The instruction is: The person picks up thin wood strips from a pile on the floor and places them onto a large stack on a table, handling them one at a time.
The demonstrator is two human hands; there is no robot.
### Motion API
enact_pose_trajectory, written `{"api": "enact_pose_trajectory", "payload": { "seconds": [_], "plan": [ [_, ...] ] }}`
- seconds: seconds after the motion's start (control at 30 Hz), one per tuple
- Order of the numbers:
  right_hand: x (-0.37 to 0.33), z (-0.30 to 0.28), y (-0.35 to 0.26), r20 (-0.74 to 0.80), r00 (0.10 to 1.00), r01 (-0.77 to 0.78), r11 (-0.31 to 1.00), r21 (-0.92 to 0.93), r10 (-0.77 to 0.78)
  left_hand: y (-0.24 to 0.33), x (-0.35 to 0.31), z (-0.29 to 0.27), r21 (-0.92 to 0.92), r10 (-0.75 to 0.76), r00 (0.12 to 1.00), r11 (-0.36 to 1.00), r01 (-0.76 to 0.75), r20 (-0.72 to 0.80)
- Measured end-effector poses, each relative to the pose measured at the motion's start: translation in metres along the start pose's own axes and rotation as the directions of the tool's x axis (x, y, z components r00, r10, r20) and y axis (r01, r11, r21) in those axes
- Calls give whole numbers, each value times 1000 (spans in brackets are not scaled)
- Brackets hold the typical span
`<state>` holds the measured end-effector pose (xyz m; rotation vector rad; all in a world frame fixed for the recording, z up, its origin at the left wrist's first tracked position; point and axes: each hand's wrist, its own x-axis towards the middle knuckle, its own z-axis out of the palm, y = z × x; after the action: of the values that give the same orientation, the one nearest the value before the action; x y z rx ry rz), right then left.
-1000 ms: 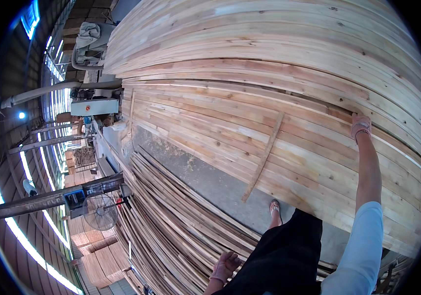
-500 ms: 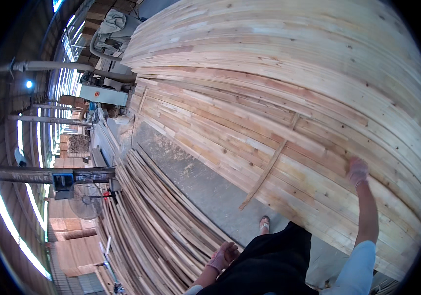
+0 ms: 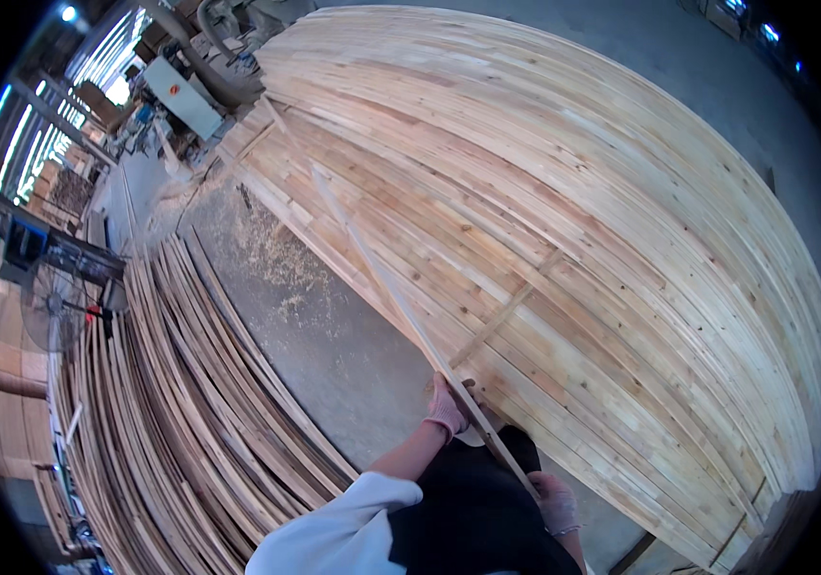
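Holding a long thin wooden strip [image 3: 381, 278], both hands are closed around its near end: the left hand [image 3: 447, 410], in a pale work glove, grips it a little way up the length, and the right hand [image 3: 556, 501], gloved likewise, grips it just behind, close to the dark clothing at the lower edge of the view. Strip: narrow, pale, straight, running from the hands up and away to the left, its far end reaching toward the grey machine [image 3: 185, 96] at the far end of the floor; it lies over the near edge of the large stack of boards [image 3: 621, 240], though whether it rests on them or is lifted clear cannot be told. Stack of boards: broad, light timber, filling the right and upper part of the view, with one short cross batten [image 3: 506, 311] lying across it just beyond the left hand. Concrete floor [image 3: 334, 355]: a grey lane between the stacks, strewn with sawdust [image 3: 271, 254]. Pile of thin slats [image 3: 190, 412]: loose, long, along the left side of the lane. Pedestal fan [image 3: 56, 311]: at the far left. Risk, as judged: the strip is long and slender, so its unsupported far end may whip or sag and catch the machine or board edges; loose sawdust underfoot may cause a slip.
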<state>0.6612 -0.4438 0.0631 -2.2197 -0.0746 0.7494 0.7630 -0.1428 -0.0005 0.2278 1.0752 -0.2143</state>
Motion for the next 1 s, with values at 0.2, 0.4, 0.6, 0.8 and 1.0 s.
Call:
{"api": "enact_pose_trajectory", "payload": {
  "seconds": [0.2, 0.4, 0.6, 0.8, 1.0],
  "plan": [
    [-150, -22, -94, -127, 687, -709, 623, -331, 715, 32, -24, -63, -92, -129, 975, 985, 147, 180],
    [-246, 7, -34, -129, 719, -618, 543, -569, 683, 60, -60, -97, -41, -121, 948, 989, 139, 294],
    [-256, 31, -18, -118, 772, -549, 562, -619, 625, 71, -74, -132, -56, -107, 812, 984, 169, 574],
    [-256, 35, 1, -80, 796, -502, 582, -640, 600, 77, -106, -139, -100, -38, 851, 989, 105, 524],
    [-265, 27, 43, -28, 806, -457, 592, -664, 591, 63, -126, -150, -178, 12, 868, 980, 88, 496]
  ]
}}
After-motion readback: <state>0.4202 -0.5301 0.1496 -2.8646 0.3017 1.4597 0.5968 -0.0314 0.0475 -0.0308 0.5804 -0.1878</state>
